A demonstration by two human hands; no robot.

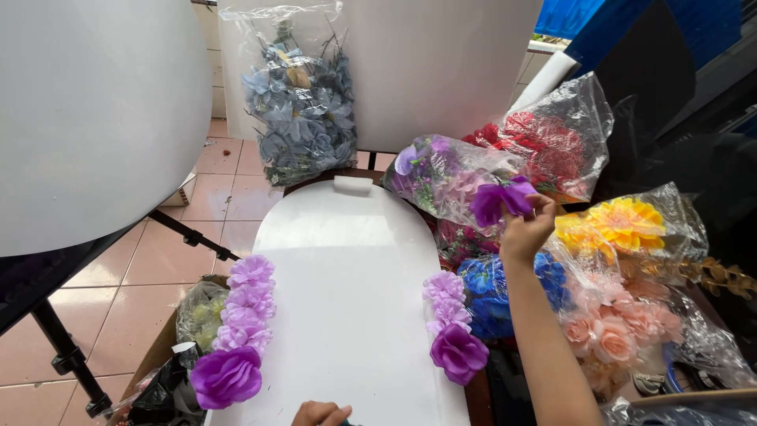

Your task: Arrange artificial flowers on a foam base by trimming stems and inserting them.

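Left hand (319,412) is resting at the white board's (347,300) near edge, grip unclear. Right hand (527,229) is pinching a purple flower (501,199) beside the board's far right, by bags: mixed purple flowers (441,177), red (552,146), blue-grey (300,110).

The middle of the white arched board (347,300) lay bare, open from near edge to far edge. Lilac and purple flowers (240,331) lined its left edge and another row (451,327) its right edge; a white foam block (352,184) sat at the far edge. Bagged flowers (615,315) crowded beyond the right edge, where the right hand (527,229) reached.
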